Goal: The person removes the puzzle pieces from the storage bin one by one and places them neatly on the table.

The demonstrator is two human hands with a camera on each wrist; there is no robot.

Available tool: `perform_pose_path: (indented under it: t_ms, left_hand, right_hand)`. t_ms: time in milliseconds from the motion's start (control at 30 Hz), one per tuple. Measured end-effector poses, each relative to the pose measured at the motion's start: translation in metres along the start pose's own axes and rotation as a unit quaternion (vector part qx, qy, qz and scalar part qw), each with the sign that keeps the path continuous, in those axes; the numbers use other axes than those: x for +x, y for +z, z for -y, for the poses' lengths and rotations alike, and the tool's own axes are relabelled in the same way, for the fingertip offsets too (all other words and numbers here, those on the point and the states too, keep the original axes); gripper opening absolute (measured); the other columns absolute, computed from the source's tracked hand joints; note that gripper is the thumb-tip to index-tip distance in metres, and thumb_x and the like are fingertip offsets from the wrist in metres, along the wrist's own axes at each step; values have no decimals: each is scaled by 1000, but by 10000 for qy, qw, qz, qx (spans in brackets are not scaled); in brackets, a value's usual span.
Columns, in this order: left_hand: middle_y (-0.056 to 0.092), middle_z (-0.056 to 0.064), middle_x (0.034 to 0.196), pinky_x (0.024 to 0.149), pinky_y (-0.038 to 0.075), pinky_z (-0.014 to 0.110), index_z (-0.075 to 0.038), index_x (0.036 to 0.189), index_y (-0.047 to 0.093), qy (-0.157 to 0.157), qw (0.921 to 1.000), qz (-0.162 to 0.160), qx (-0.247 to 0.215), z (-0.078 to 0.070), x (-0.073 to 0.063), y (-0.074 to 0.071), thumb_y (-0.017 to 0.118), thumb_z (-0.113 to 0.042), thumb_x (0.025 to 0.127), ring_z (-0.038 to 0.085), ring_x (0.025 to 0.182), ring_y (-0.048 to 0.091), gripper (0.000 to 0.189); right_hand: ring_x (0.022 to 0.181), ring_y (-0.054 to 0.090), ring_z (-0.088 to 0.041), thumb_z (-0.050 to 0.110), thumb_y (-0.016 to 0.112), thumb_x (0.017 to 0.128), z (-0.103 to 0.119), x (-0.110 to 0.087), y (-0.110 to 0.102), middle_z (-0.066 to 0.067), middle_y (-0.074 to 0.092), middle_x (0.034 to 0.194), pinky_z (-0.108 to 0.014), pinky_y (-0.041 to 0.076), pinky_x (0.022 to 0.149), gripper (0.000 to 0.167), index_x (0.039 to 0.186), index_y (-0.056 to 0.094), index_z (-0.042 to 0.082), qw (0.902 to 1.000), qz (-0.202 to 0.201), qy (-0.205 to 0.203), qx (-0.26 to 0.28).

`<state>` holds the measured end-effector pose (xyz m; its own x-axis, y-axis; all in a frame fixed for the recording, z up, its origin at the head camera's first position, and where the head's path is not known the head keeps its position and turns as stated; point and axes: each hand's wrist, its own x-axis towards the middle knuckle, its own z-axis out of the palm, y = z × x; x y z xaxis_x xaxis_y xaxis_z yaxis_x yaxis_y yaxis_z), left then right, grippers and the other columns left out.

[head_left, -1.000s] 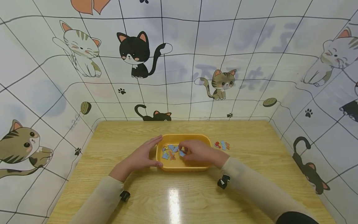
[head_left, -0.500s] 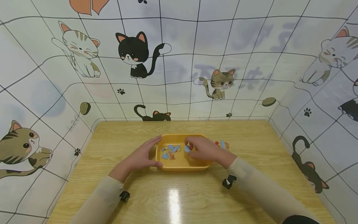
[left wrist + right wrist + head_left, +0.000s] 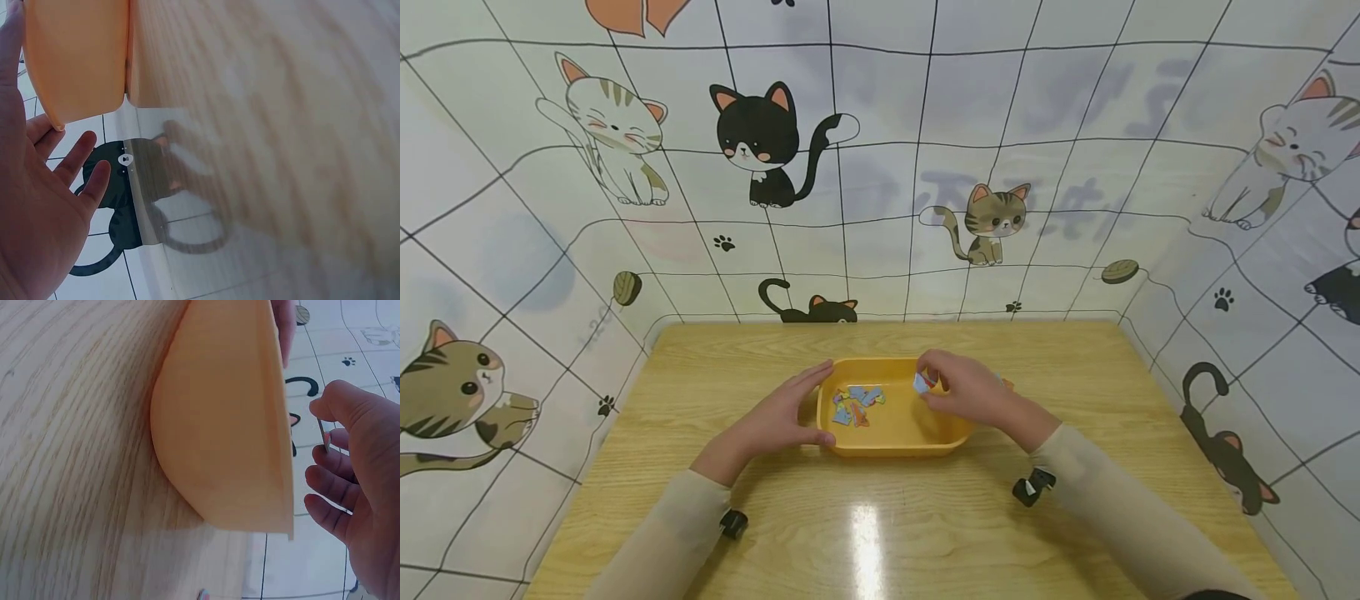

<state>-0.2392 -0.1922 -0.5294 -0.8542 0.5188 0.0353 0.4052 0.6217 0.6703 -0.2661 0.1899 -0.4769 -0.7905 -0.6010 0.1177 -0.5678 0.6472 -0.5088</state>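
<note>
A yellow tray stands on the table; its outer wall fills much of the right wrist view. My left hand rests against its left end, thumb at the near corner and fingers reaching to the far corner. In the left wrist view the fingers look fairly straight, some of them off the tray. My right hand pinches a small flat blue piece, like a jigsaw piece, between thumb and fingertips above the tray's right side. Several loose cutout pieces, blue, orange and yellow, lie in the tray's left half.
Right of the tray, a few more pieces lie on the wooden table, mostly hidden behind my right hand. A cat-printed cloth hangs behind and at both sides of the table.
My right hand has lifted the blue piece from among the others and carried it right and up, to near the tray's right end. My left hand stays at the tray's left end.
</note>
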Motion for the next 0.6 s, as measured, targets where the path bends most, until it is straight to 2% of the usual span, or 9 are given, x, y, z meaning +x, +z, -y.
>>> perform_pose_path:
  t_ms: [267,600]
  left_hand:
    - [23,-8,183,134,23,60,-17,176,32,8,10000,12,-38,-3,0,-2,100,-51,79,31,168,21,123]
    - [22,-8,183,134,23,61,-17,176,32,13,10000,33,-28,-1,0,-1,99,-56,79,31,169,21,124]
  right_hand:
    - [88,62,-22,19,84,97,-10,-12,-13,4,68,102,-38,55,77,34,126,67,13,9994,-95,241,209]
    - [76,57,-14,12,84,97,-30,-29,-24,6,64,91,-30,52,67,29,120,67,13,9974,-468,207,505]
